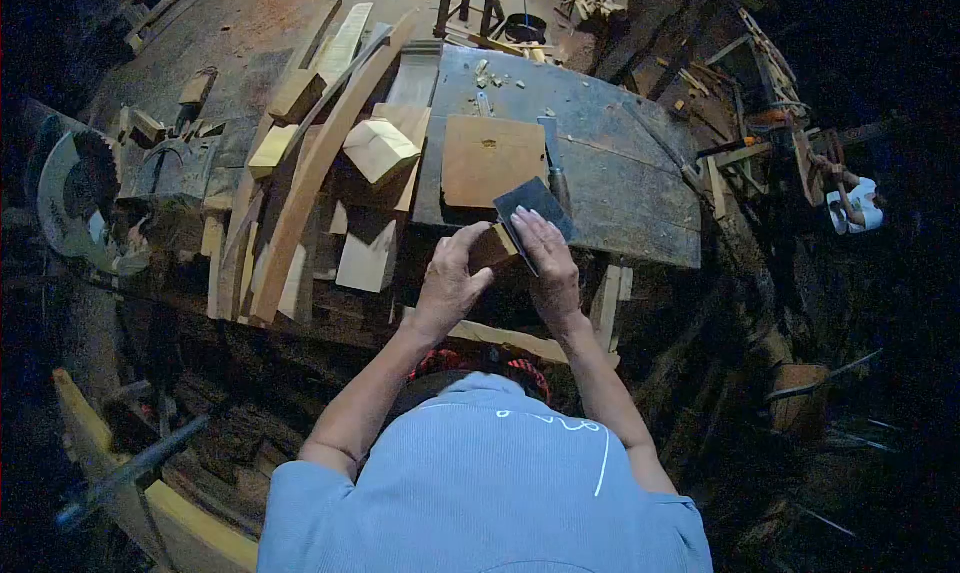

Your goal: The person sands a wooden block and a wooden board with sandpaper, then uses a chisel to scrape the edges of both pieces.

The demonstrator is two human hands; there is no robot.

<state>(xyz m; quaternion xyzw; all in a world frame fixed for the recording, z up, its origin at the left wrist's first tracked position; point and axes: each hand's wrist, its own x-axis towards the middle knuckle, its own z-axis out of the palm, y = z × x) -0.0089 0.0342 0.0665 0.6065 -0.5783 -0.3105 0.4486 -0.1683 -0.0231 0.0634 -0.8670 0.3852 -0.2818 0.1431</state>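
Near the front edge of the dark workbench (640, 213), my left hand (455, 278) grips a small wooden block (493, 247) between thumb and fingers. My right hand (548, 263) presses a dark, flat rectangular sheet (527, 199) against the block's right side, its fingers lying close together over the sheet. Just beyond both hands a square brown board (492, 163) rests on the bench. A tool with a dark handle (559, 185) and a flat blade lies along the board's right side, partly behind the sheet.
Long wooden strips (335, 158) and a pale block (381, 151) lie to the left. A round saw blade (62, 188) stands at the far left. Wood chips (485, 76) are scattered at the bench's back. At the far right a person (855, 205) is partly visible.
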